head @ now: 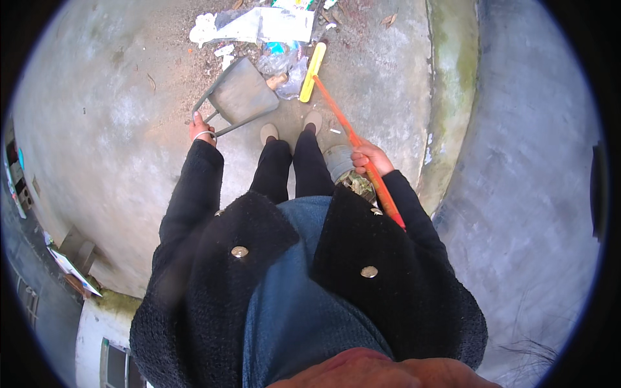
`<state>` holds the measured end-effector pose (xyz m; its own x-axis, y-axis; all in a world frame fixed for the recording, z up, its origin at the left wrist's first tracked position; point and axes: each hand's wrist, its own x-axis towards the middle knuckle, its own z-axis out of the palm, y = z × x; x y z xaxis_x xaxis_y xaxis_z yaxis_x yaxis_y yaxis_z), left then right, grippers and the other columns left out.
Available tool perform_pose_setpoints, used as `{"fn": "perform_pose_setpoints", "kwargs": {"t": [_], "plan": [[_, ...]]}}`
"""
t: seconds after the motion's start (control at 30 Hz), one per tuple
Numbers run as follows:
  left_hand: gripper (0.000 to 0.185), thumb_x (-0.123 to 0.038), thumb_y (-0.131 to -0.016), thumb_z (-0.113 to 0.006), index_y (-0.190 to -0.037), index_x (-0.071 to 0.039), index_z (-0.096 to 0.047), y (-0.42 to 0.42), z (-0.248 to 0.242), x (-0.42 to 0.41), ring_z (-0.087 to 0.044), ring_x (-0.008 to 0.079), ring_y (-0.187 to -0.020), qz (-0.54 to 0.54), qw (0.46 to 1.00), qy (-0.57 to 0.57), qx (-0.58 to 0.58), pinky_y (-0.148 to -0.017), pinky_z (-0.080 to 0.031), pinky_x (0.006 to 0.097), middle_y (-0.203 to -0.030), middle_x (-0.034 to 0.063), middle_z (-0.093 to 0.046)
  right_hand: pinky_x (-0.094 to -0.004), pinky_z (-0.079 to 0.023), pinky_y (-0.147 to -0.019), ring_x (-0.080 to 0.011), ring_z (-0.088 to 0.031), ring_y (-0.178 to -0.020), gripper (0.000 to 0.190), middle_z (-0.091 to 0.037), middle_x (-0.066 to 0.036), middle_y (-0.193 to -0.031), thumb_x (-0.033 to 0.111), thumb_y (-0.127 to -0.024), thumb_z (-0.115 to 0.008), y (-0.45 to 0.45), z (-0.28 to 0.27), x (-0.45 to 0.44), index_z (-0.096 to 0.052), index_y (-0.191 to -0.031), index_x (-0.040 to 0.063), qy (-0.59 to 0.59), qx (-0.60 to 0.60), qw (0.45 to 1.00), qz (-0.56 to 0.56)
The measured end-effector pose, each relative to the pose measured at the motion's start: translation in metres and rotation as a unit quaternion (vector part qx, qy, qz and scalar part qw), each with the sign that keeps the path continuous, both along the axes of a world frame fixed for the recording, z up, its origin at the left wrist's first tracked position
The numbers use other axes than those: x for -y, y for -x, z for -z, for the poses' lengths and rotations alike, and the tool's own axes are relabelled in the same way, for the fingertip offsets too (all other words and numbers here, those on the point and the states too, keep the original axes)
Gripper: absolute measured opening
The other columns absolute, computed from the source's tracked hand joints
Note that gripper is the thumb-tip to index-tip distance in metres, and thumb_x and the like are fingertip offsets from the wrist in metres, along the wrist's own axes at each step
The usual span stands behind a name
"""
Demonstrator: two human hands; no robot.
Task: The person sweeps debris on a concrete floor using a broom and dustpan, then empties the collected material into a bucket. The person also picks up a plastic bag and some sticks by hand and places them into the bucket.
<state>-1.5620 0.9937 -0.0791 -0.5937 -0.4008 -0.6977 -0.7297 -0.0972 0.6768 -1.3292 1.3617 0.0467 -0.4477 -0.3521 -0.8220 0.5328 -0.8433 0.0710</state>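
Observation:
My left hand [202, 129] grips the handle frame of a metal dustpan [245, 92], whose pan lies low over the concrete floor in front of my feet. In my right hand [371, 157] is the orange shaft of a tool with a yellow crossbar head [313, 72]; its exact kind I cannot tell. The yellow head is down by the floor, beside crumpled clear plastic bags [286, 72]. Those bags lie between it and the dustpan. Beyond them, white sheet-like litter [264, 25] rests on dirt and small debris.
A grey bucket [339, 162] holding leafy waste stands by my right leg, partly behind the shaft. Dry leaves [389, 19] are scattered ahead. A mossy concrete strip [449, 97] runs along the right. Boards and a low wall [92, 330] are at the lower left.

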Motion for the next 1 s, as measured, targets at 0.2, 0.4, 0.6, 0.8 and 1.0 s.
{"fn": "perform_pose_setpoints", "kwargs": {"t": [0.2,0.4,0.6,0.8,1.0], "plan": [[0.032,-0.039,-0.082,-0.052,-0.079,-0.010,-0.039,0.015,0.002,0.009,-0.031,0.0124,-0.039,0.012,1.000,0.004,-0.015,-0.035,-0.030,0.0261,-0.053,0.0009,-0.033,-0.0195,-0.029,-0.040,-0.0039,-0.033,-0.043,0.046,-0.034,0.003,-0.059,0.005,-0.080,-0.043,-0.011,-0.032,-0.015,-0.031,-0.123,0.017,-0.127,0.014,0.990,-0.055],[0.032,-0.039,-0.082,-0.051,-0.080,-0.008,-0.043,0.019,0.032,0.000,-0.034,0.0129,-0.036,0.090,0.995,0.031,0.016,-0.034,-0.032,0.0268,-0.049,0.0016,-0.035,-0.0244,-0.033,-0.037,-0.0091,-0.035,-0.042,0.042,-0.036,-0.001,-0.059,0.003,-0.077,-0.040,0.016,0.011,0.029,-0.029,-0.115,0.016,-0.211,0.068,0.962,-0.162],[0.026,-0.034,-0.084,-0.049,-0.076,-0.010,-0.045,0.016,0.040,0.000,-0.033,0.0093,-0.039,0.134,0.990,0.034,0.018,-0.037,-0.036,0.0259,-0.052,-0.0029,-0.030,-0.0263,-0.038,-0.037,-0.0110,-0.038,-0.042,0.035,-0.038,-0.004,-0.060,0.000,-0.074,-0.045,0.032,0.032,0.088,-0.030,-0.104,0.011,-0.099,0.027,0.973,-0.205],[0.026,-0.036,-0.084,-0.049,-0.079,-0.011,-0.044,0.017,0.036,0.002,-0.035,0.0099,-0.040,0.146,0.989,-0.021,0.015,-0.038,-0.039,0.0271,-0.052,-0.0022,-0.031,-0.0262,-0.037,-0.037,-0.0122,-0.041,-0.041,0.036,-0.040,-0.005,-0.057,-0.001,-0.073,-0.044,0.036,0.018,0.106,-0.029,-0.105,0.009,-0.110,-0.036,0.942,-0.315],[0.028,-0.038,-0.084,-0.048,-0.082,-0.010,-0.043,0.021,0.035,0.002,-0.035,0.0105,-0.041,0.133,0.990,-0.028,0.030,-0.040,-0.040,0.0267,-0.053,-0.0019,-0.030,-0.0323,-0.041,-0.045,-0.0205,-0.052,-0.052,0.066,-0.050,-0.011,-0.064,0.005,-0.072,-0.046,0.028,0.017,0.121,-0.009,-0.127,0.001,-0.205,-0.140,0.808,-0.533]]}}
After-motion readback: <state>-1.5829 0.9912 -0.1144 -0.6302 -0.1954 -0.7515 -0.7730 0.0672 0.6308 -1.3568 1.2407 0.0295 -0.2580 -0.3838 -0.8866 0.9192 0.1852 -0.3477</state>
